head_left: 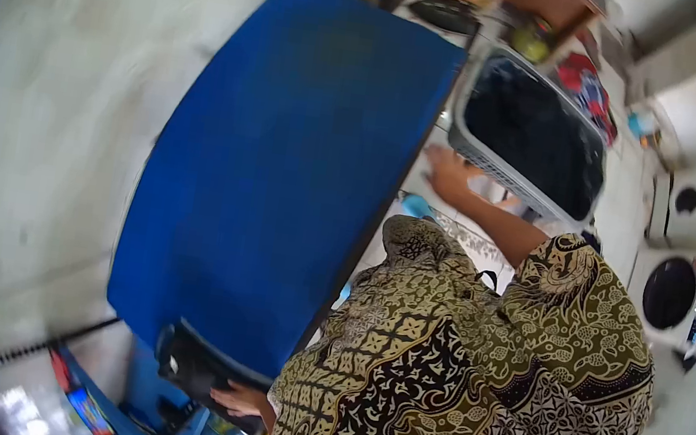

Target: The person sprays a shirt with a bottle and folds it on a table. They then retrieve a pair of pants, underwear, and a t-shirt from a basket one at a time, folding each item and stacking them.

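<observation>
My left hand [238, 399] is at the lower left, fingers stretched out against a dark container [198, 366] with a curved grey rim, by the lower end of a blue-covered table [275, 163]. Higher up, my right hand [450, 177] is slightly blurred, its fingers extended beside the table's long edge and holding nothing I can see. Just beyond that hand stands a grey plastic laundry basket [509, 176] with dark contents [534, 128].
Two white washing machines [672, 285] stand at the right. Red and blue cloth [587, 95] lies on the tiled floor behind the basket. A pale wall [61, 106] runs along the table's far side. Shelving with coloured items [86, 403] is at the lower left.
</observation>
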{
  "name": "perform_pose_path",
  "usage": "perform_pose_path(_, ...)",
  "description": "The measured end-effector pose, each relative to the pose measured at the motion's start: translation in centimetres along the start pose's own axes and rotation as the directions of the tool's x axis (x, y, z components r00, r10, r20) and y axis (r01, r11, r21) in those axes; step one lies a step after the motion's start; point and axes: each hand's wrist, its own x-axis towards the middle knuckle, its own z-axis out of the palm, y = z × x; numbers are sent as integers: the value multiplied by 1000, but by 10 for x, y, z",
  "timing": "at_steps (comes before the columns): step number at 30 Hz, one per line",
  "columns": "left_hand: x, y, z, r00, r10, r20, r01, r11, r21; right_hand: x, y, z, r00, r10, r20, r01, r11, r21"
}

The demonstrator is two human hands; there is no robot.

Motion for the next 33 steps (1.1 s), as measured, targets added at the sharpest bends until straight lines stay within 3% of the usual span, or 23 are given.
perform_pose_path(2,2,-9,-42,1000,26,-18,-24,996,87,-3,51,13,930,264,-256,-247,964,94)
perform_pose_path(6,40,-53,-51,983,153,-100,-129,969,211,21,84,-20,745,570,-346,-598,801,32)
perform_pose_path(7,52,-53,-52,975,186,-121,-150,954,259,23,85,-19,743,606,-286,-629,778,15)
perform_pose_path(10,87,-20,-58,935,311,-171,-209,872,443,33,59,-36,855,484,-183,-507,855,-108)
perform_pose_path(12,163,46,24,898,413,-149,-271,790,550,41,77,-25,901,393,-181,-428,873,-234)
perform_pose_path(13,204,78,77,878,459,-137,-299,747,593,41,81,-31,907,407,-108,-421,875,-239)
perform_pose_path(14,212,84,82,856,501,-126,-320,707,631,46,81,-45,876,468,-116,-477,875,-76)
perform_pose_path(15,205,108,121,837,547,32,-476,696,538,50,80,-58,842,527,-119,-519,850,92)
perform_pose_path(16,188,139,176,783,595,179,-610,678,410,52,80,-69,809,421,-411,-344,905,250)
perform_pose_path(17,165,97,166,826,537,173,-561,751,348,72,39,-52,856,227,-465,-98,953,285)
perform_pose_path(18,143,119,203,805,523,280,-588,763,268,68,13,-79,823,153,-547,59,934,351)
perform_pose_path(19,129,131,236,739,533,411,-628,766,138,55,-20,-104,792,203,-575,131,865,485)
perform_pose_path(20,99,150,270,683,479,551,-632,766,119,41,-49,-124,796,175,-580,205,823,529)
perform_pose_path(21,72,166,301,624,404,669,-562,827,25,31,-75,-141,799,150,-582,274,771,575)
perform_pose_path(22,57,178,326,477,382,791,-611,791,-13,25,-100,-159,766,49,-641,405,737,541)
perform_pose_path(24,31,196,367,174,466,867,-770,613,-175,24,-145,-186,701,-126,-702,619,596,511)
perform_pose_path(26,50,164,387,34,355,934,-807,562,-184,34,-184,-210,599,-236,-766,777,404,483)
perform_pose_path(27,58,153,391,29,320,947,-799,576,-171,43,-205,-222,541,-251,-803,832,298,468)
perform_pose_path(29,55,173,376,114,408,906,-823,550,-144,64,-239,-239,505,-163,-847,852,250,460)
perform_pose_path(30,52,189,362,264,424,866,-747,658,-94,82,-257,-243,474,-148,-868,868,241,433)
perform_pose_path(32,50,217,311,430,428,795,-550,822,-145,121,-295,-249,433,-178,-883,897,186,402)
perform_pose_path(33,49,222,280,474,541,695,-499,815,-294,140,-315,-248,420,-225,-879,907,140,398)
